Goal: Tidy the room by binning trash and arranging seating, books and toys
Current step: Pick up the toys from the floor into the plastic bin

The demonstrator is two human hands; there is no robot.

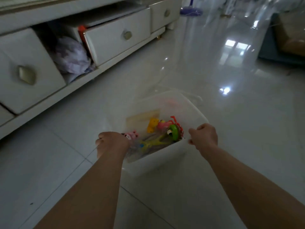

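While both hands grip (opposite rims), the toy bin [166, 156] sits between.

The left hand [112, 143] hides the near-left corner of the box [156, 160] and part of a pink toy [132, 135]. The box's far rim is blurred. The top edge cuts off the handle of the mop [191, 11].

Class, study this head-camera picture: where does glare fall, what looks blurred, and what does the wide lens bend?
Head view: dim overall; window glare lies on the glossy floor at upper right; motion blur softens the translucent toy bin and the far mop; the wide lens bows the cabinet base line.
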